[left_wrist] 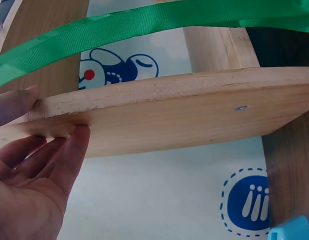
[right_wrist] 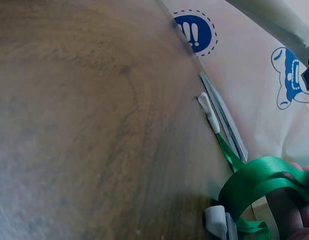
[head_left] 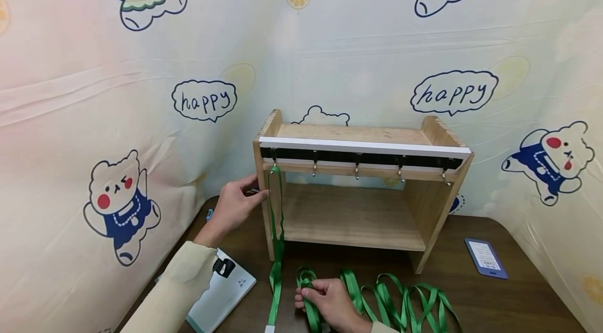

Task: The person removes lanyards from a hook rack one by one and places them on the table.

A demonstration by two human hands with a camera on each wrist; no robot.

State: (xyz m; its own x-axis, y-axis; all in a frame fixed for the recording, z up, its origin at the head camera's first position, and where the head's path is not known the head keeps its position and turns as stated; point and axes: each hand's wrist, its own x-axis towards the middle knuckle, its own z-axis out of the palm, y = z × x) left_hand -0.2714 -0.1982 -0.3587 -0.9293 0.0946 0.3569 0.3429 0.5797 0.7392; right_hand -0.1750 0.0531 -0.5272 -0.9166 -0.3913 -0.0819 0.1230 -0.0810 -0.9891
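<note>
My left hand [head_left: 234, 207] holds the left side panel of a small wooden shelf [head_left: 348, 215], thumb by the front edge. In the left wrist view its fingertips press the panel's [left_wrist: 169, 122] outer face. A green lanyard [head_left: 276, 270] hangs from the leftmost hook, passing in front of that panel. Low in the head view, my right hand [head_left: 332, 299] grips another green lanyard [head_left: 313, 314], bunched in loops over the table. The right wrist view shows this lanyard's ribbon [right_wrist: 264, 175] looped at the fingers, much of the hand cut off.
Several hooks line the black and white strip [head_left: 336, 156] on the shelf's front. More green lanyards [head_left: 400, 312] lie to the right of my right hand. A blue-framed card holder [head_left: 486, 258] lies at the right, and a clipboard with paper [head_left: 223, 291] sits under my left forearm.
</note>
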